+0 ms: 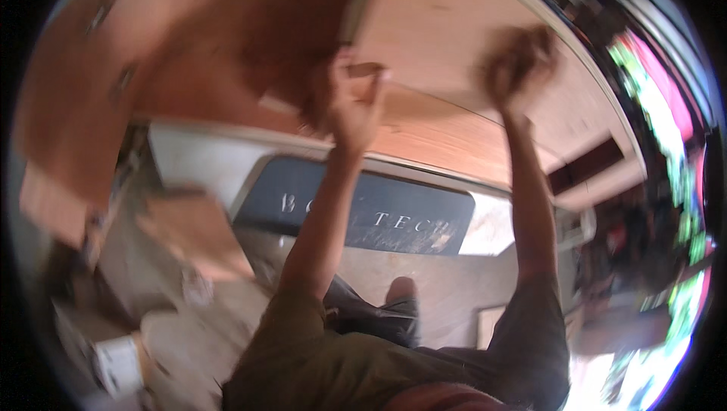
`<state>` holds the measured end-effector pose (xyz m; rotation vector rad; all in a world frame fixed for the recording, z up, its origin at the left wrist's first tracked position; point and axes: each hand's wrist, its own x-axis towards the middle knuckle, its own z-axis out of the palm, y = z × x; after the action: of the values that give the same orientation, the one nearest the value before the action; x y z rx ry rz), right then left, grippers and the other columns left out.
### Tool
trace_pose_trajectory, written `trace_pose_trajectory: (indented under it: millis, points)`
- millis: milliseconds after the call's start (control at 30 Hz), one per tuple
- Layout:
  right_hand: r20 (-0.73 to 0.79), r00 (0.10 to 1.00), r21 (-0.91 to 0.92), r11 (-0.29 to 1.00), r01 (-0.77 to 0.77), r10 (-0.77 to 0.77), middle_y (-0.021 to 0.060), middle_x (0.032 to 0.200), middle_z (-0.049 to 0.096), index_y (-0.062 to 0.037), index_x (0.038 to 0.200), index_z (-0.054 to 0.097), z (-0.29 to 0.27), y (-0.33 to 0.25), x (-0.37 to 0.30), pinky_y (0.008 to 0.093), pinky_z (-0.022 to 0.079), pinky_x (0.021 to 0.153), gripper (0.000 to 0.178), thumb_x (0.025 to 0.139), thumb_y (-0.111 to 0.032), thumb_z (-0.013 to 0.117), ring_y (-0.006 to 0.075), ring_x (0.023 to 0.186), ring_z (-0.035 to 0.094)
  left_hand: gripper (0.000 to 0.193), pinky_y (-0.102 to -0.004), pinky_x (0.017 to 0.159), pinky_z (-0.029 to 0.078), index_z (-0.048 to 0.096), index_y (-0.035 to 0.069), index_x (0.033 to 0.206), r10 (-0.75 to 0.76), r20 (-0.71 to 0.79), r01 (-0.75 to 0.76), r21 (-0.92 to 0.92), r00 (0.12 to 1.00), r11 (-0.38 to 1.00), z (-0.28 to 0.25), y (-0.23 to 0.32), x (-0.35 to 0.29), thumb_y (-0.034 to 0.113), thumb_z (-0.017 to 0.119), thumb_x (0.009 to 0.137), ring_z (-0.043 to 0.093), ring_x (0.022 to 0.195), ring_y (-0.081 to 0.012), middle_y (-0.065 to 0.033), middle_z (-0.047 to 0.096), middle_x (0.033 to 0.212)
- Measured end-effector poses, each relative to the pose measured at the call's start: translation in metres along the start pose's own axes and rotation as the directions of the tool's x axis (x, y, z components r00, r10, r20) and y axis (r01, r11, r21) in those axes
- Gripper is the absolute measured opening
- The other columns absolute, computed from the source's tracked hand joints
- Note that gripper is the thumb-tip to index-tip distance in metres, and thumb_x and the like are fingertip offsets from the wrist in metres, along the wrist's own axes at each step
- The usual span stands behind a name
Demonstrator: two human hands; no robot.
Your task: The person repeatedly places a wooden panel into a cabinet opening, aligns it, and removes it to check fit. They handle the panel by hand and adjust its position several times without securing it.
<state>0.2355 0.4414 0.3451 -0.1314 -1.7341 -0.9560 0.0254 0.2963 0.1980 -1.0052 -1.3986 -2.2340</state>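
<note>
A wooden cabinet [443, 21] with light panels fills the upper middle, and both my arms reach into it. My left hand [354, 112] is at the upright divider [356, 9] between a dark reddish compartment and a pale one. Its thumb and fingers are bent around a small brown strip-like piece [366, 70], whose kind I cannot make out. Over the pale panel on the right, my right hand [519, 66] is smeared by motion. Whether that hand holds anything is hidden by the blur.
Below the cabinet edge lies a dark board [363, 210] with pale lettering. A loose wooden panel [195, 233] leans at the left, with a white box [119, 364] lower down. A dark rectangular slot [585, 165] cuts the cabinet's right end. Blurred clutter lines the far right.
</note>
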Motion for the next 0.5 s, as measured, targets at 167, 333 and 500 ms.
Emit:
trace_pose_trajectory:
  millis: [167, 333, 500]
  points:
    - [-0.103, 0.975, 0.061, 0.98, -0.191, 0.197, 0.0229, 0.143, 0.054, -0.0065, 0.126, 0.062, -0.018, -0.007, 0.003, 0.0582, 0.035, 0.114, 0.051, 0.081, -0.022, 0.08, 0.0407, 0.135, 0.052, 0.106, -0.0573, 0.108, 0.039, 0.042, 0.002, 0.15, -0.029, 0.123, -0.023, 0.399, 0.992, 0.917, 0.018, 0.06, 0.02, 0.048, 0.095, 0.07, 0.046, 0.128, -0.0442, -0.0253, 0.05, 0.136]
    - [-0.156, 0.955, 0.247, 0.946, -0.21, 0.253, 0.019, 0.141, 0.057, -0.0095, 0.124, 0.063, -0.021, -0.01, 0.004, 0.0553, 0.043, 0.111, 0.048, 0.082, -0.024, 0.084, 0.041, 0.132, 0.055, 0.097, -0.0569, 0.106, 0.041, 0.049, -0.001, 0.142, 0.049, 0.091, -0.091, 0.558, 0.995, 0.825, 0.017, 0.049, 0.02, 0.047, 0.094, 0.071, 0.047, 0.128, -0.046, -0.0291, 0.054, 0.133]
    - [-0.118, 0.904, 0.294, 0.884, -0.363, 0.411, 0.0138, 0.142, 0.054, -0.0131, 0.13, 0.06, -0.04, 0.014, -0.025, 0.0548, 0.039, 0.113, 0.058, 0.078, -0.023, 0.085, 0.0368, 0.138, 0.049, 0.09, -0.0539, 0.104, 0.046, 0.05, -0.006, 0.137, 0.104, 0.084, -0.132, 0.484, 0.991, 0.865, 0.026, 0.026, 0.026, 0.045, 0.092, 0.076, 0.055, 0.122, -0.0427, -0.03, 0.056, 0.131]
